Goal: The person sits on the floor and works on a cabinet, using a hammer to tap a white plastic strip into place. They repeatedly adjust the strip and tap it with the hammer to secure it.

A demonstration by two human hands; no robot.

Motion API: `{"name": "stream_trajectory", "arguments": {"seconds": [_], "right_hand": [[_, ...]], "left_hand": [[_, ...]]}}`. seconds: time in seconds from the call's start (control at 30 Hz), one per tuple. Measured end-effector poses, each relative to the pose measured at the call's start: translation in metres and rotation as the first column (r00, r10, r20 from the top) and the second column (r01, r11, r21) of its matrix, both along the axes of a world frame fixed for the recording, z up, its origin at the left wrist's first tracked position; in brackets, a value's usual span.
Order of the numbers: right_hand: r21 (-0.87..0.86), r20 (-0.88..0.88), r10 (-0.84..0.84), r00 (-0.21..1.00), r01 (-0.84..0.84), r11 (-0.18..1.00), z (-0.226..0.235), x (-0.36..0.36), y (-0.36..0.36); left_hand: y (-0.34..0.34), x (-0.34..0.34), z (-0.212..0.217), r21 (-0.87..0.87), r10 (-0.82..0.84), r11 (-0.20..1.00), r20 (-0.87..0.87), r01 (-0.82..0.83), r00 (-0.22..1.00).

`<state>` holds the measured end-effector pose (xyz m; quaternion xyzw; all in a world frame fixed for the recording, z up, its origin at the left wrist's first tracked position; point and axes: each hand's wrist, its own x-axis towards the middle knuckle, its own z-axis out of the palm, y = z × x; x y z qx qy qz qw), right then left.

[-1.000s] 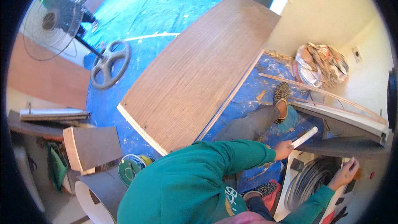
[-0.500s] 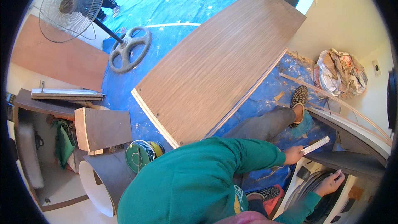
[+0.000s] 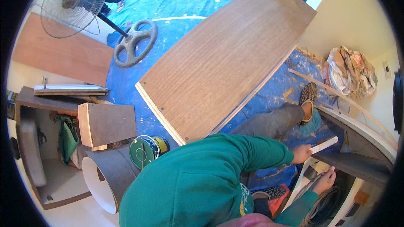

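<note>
Blue tarp (image 3: 189, 0) floor, wood panel (image 3: 223, 59) | L hand (image 3: 301, 153) grips white strip (image 3: 324, 145) | R hand (image 3: 325, 180) open

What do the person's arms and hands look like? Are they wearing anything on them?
Both arms are covered by long green sleeves of a sweatshirt, reaching down to the wrists. The left hand and the right hand are bare, with no gloves. No watch or rings can be made out.

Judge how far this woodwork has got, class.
Done, seemingly: cutting, as shavings litter the blue sheet. In hand: the left hand holds a white strip at the curved dark panel, the right hand resting below. Left: the large wood board and thin slats lie untouched.
</note>
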<state>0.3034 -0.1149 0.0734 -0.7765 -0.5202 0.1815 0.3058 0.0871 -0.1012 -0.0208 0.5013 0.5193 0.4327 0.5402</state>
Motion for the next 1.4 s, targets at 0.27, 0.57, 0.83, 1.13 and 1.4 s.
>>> {"name": "stream_trajectory", "arguments": {"seconds": [0.27, 0.57, 0.83, 1.13, 1.4], "right_hand": [[0.024, -0.245, 0.168, 0.955, -0.167, 0.986, -0.003, -0.021, -0.016], [-0.01, -0.408, 0.076, 0.91, -0.087, 0.996, -0.001, -0.067, -0.037], [-0.275, -0.242, 0.055, 0.969, -0.123, 0.954, 0.002, -0.085, -0.037], [-0.021, -0.504, 0.122, 0.855, -0.154, 0.988, -0.007, -0.086, -0.048], [0.206, -0.71, 0.072, 0.7, 0.109, 0.972, 0.028, -0.097, -0.067]], "left_hand": [[0.006, -0.01, 0.003, 0.021, 0.058, 0.998, 0.035, -0.058, 0.998], [0.003, -0.017, 0.033, -0.236, -0.04, 0.965, 0.291, 0.112, 0.956], [0.001, -0.015, 0.02, -0.153, 0.009, 0.988, 0.201, 0.023, 0.98], [-0.01, -0.017, 0.042, 0.292, 0.122, 0.943, 0.151, -0.162, 0.981], [-0.032, -0.023, 0.058, 0.502, -0.22, 0.826, -0.133, 0.258, 0.966]]}}
